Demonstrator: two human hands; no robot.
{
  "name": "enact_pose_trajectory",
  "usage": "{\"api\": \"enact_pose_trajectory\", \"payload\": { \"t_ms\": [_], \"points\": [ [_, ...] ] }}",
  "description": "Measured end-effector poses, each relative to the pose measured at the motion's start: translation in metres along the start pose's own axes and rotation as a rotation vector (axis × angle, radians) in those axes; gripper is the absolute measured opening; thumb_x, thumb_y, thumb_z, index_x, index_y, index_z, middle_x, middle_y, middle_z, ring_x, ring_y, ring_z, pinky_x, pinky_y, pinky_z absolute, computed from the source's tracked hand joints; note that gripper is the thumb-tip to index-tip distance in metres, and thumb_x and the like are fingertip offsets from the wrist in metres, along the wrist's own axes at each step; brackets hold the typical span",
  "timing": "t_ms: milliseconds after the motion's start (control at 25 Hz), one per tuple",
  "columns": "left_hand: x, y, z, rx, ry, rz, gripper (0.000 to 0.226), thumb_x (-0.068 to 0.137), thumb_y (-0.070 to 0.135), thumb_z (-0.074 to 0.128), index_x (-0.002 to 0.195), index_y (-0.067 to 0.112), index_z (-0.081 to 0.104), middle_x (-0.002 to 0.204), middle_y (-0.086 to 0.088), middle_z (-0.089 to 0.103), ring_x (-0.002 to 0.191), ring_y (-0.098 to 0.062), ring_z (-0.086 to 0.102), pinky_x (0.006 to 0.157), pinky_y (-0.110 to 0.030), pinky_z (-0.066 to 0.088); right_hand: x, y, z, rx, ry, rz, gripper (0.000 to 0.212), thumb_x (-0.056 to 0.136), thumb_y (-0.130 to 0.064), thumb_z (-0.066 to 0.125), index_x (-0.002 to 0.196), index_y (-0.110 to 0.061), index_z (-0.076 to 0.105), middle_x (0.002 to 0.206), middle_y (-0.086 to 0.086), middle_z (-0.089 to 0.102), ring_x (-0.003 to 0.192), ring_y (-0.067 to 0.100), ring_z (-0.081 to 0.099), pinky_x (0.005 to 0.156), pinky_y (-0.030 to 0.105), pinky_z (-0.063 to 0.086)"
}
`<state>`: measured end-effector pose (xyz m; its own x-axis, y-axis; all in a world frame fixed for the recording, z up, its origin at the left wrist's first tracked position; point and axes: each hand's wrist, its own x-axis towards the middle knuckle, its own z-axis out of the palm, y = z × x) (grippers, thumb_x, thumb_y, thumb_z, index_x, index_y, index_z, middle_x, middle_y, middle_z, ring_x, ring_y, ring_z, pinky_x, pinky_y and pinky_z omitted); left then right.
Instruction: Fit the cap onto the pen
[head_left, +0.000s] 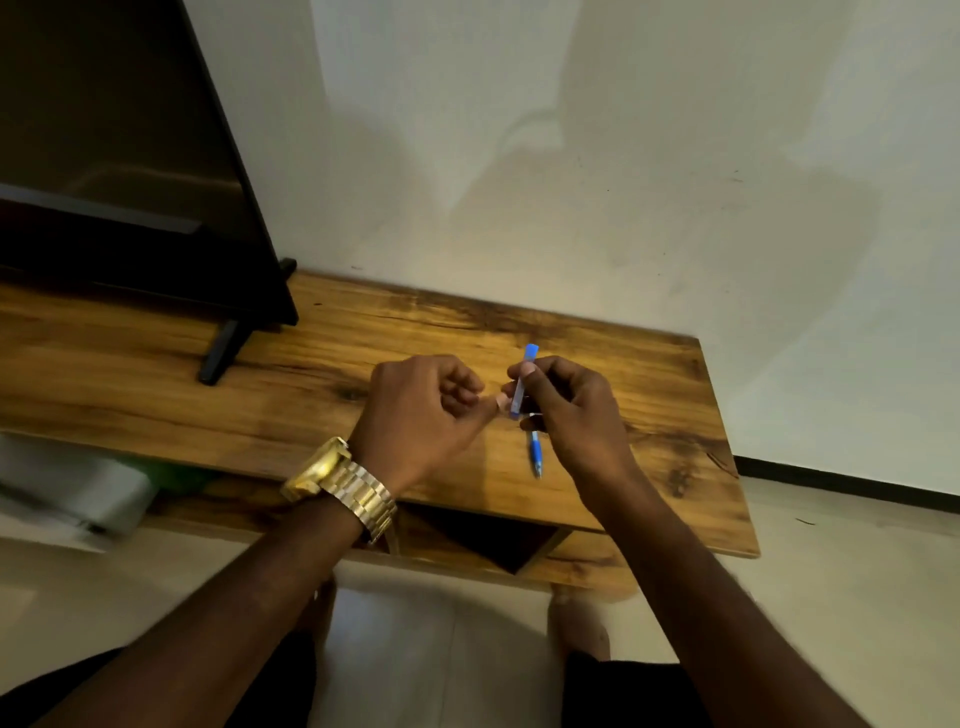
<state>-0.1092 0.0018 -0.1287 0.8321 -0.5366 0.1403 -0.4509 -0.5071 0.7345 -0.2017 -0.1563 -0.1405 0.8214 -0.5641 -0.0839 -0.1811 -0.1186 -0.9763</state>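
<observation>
My right hand (571, 410) grips a blue pen (525, 382) upright above the wooden table (291, 415), its blue top end sticking up past my fingers and its tip pointing down toward me. My left hand (421, 415), with a gold watch (337, 480) on its wrist, has its fingers curled. Its thumb reaches to the pen's barrel and touches it just left of my right hand's fingers. Part of the barrel is hidden inside my right hand.
A black TV (119, 166) on a stand foot (221, 353) occupies the table's left. A white wall (571, 156) rises behind the table. An open shelf (483, 540) lies under the tabletop, a white object (72, 493) sits at lower left, and pale floor (841, 571) spreads right.
</observation>
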Motion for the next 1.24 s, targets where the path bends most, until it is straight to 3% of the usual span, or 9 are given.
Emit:
{"api": "enact_pose_trajectory", "payload": {
  "t_ms": [80,240,480,600,760,920,1000,1120,1240],
  "points": [
    [0.011,-0.007,-0.004,-0.110,0.004,0.025,0.027,0.087,0.048,0.083,0.104,0.028,0.083,0.091,0.016,0.080,0.083,0.005,0.075,0.073,-0.010,0.057,-0.002,-0.001,-0.001,-0.180,-0.053,-0.079,0.024,0.112,-0.032,0.058,0.111,-0.017,0.076,0.097,-0.005,0.086,0.089,0.009,0.080,0.074,0.030,0.063],
    [0.026,-0.009,-0.003,-0.249,-0.039,0.048,0.016,0.094,0.036,0.080,0.104,0.024,0.084,0.100,0.013,0.082,0.092,-0.001,0.078,0.077,-0.035,0.068,-0.007,-0.003,0.004,-0.308,-0.121,-0.151,0.021,0.112,-0.031,0.057,0.112,-0.018,0.074,0.097,-0.005,0.085,0.090,0.008,0.081,0.083,0.038,0.064],
    [0.024,-0.009,0.003,-0.206,0.106,0.180,0.009,0.086,0.028,0.084,0.086,0.019,0.083,0.079,0.015,0.079,0.075,-0.004,0.076,0.070,-0.021,0.063,-0.009,-0.001,0.005,-0.326,-0.145,-0.212,0.019,0.113,-0.026,0.057,0.113,-0.016,0.073,0.096,-0.005,0.084,0.085,0.006,0.079,0.074,0.024,0.062],
    [0.021,-0.006,0.007,-0.237,0.166,0.209,0.007,0.087,0.025,0.082,0.084,0.018,0.080,0.078,0.015,0.077,0.073,-0.007,0.076,0.065,-0.022,0.061,-0.010,0.001,0.008,-0.277,-0.129,-0.209,0.020,0.113,-0.026,0.056,0.112,-0.016,0.073,0.092,-0.005,0.083,0.080,0.007,0.077,0.068,0.021,0.060],
    [0.032,-0.012,0.002,-0.395,0.216,0.088,0.011,0.090,0.035,0.077,0.084,0.025,0.079,0.075,0.008,0.078,0.058,-0.010,0.076,0.050,-0.017,0.055,-0.010,0.004,0.003,-0.271,-0.120,-0.150,0.019,0.112,-0.027,0.058,0.108,-0.016,0.073,0.094,-0.003,0.084,0.079,0.002,0.077,0.066,0.013,0.053],
    [0.041,-0.046,0.010,0.129,-0.076,-0.051,0.016,0.084,0.037,0.085,0.076,0.023,0.081,0.063,0.010,0.074,0.059,-0.003,0.071,0.053,-0.011,0.050,-0.007,0.000,-0.014,-0.097,-0.025,-0.050,0.024,0.114,-0.029,0.054,0.115,-0.015,0.074,0.094,-0.002,0.084,0.087,0.007,0.079,0.072,0.023,0.061],
    [0.037,-0.055,0.031,0.327,-0.161,-0.066,0.013,0.085,0.029,0.087,0.082,0.016,0.086,0.075,0.003,0.080,0.071,-0.009,0.074,0.064,-0.024,0.061,-0.005,-0.002,-0.022,-0.004,0.002,0.006,0.023,0.113,-0.029,0.055,0.116,-0.017,0.074,0.094,-0.001,0.084,0.088,0.008,0.080,0.073,0.025,0.061],
    [0.035,-0.059,0.052,0.408,-0.224,-0.122,0.017,0.087,0.028,0.087,0.095,0.013,0.087,0.094,-0.005,0.084,0.088,-0.018,0.078,0.074,-0.033,0.064,-0.004,-0.003,-0.029,0.044,0.026,0.045,0.023,0.114,-0.029,0.054,0.117,-0.019,0.074,0.097,0.002,0.085,0.087,0.006,0.080,0.068,0.020,0.057],
    [0.036,-0.064,0.055,0.414,-0.213,-0.151,0.013,0.088,0.025,0.086,0.096,0.015,0.087,0.097,-0.003,0.084,0.089,-0.015,0.077,0.074,-0.030,0.062,-0.003,-0.002,-0.033,0.069,0.030,0.058,0.023,0.114,-0.028,0.053,0.118,-0.017,0.074,0.099,0.003,0.085,0.087,0.006,0.080,0.065,0.017,0.055]
  ]
}}
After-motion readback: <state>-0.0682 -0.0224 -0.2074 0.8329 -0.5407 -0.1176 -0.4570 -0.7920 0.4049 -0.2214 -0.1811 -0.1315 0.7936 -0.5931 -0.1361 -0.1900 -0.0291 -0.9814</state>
